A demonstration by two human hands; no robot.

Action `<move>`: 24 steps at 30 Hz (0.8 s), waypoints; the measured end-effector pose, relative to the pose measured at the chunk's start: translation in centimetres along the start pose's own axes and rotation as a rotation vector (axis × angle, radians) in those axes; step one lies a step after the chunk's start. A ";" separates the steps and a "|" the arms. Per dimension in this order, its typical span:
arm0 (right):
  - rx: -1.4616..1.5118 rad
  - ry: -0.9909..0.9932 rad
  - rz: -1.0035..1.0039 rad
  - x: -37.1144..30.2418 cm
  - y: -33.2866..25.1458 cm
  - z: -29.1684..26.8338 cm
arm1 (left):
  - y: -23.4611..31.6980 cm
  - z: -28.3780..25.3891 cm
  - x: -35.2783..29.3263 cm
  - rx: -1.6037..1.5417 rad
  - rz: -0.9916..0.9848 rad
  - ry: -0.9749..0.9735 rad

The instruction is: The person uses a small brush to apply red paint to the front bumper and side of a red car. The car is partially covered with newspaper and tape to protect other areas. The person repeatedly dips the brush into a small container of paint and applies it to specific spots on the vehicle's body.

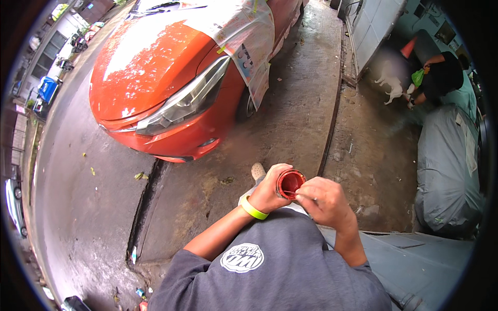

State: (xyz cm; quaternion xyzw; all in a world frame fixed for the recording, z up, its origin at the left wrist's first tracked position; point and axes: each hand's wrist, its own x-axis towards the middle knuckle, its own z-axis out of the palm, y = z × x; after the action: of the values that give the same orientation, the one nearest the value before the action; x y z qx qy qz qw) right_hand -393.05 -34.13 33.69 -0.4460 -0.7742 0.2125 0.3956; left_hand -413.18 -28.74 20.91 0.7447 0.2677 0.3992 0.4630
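Note:
My left hand [268, 193] is wrapped round a small round container of red paint [291, 182], held upright in front of my chest with its open mouth facing up. Red paint coats its inner wall and rim. At the near side of the mouth, my right hand [326, 199] pinches a thin stick [287, 193] whose end reaches into the container. What kind of stick it is, I cannot make out. A yellow-green band [253, 208] circles my left wrist.
Ahead on the left stands an orange-red car [150, 67], partly draped in taped masking sheets [249, 39]. A grey-covered vehicle [448, 171] is at the right. Farther back, a person [443, 75] bends near a white dog [390, 80]. A dark groove [142, 217] crosses the wet pavement.

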 end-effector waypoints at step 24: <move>0.052 0.008 -0.120 0.5 -2.3 2.6 | 1.9 -2.1 -3.9 0.043 -0.090 0.022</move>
State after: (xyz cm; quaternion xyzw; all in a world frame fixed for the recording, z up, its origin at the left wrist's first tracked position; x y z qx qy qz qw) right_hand -396.52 -34.84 33.89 -0.3890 -0.7923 0.2067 0.4221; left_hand -416.98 -31.50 21.78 0.7371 0.3146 0.3804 0.4615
